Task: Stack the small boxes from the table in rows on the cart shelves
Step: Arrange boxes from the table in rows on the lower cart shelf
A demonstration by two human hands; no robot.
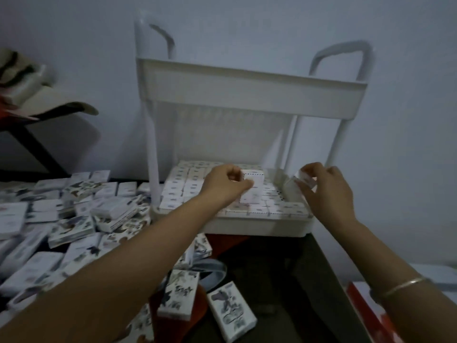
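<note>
Small boxes [74, 219] lie heaped left of the cart [247, 95], and one layer is already in rows on its lower shelf [259, 225]. My left hand [223, 181] pinches a box [253, 188] over that layer, fingers curled. My right hand [326, 186] pinches a second box [305, 180] at the right wall. I'd lower each flat and flush to its neighbours, without nudging the rows.
</note>
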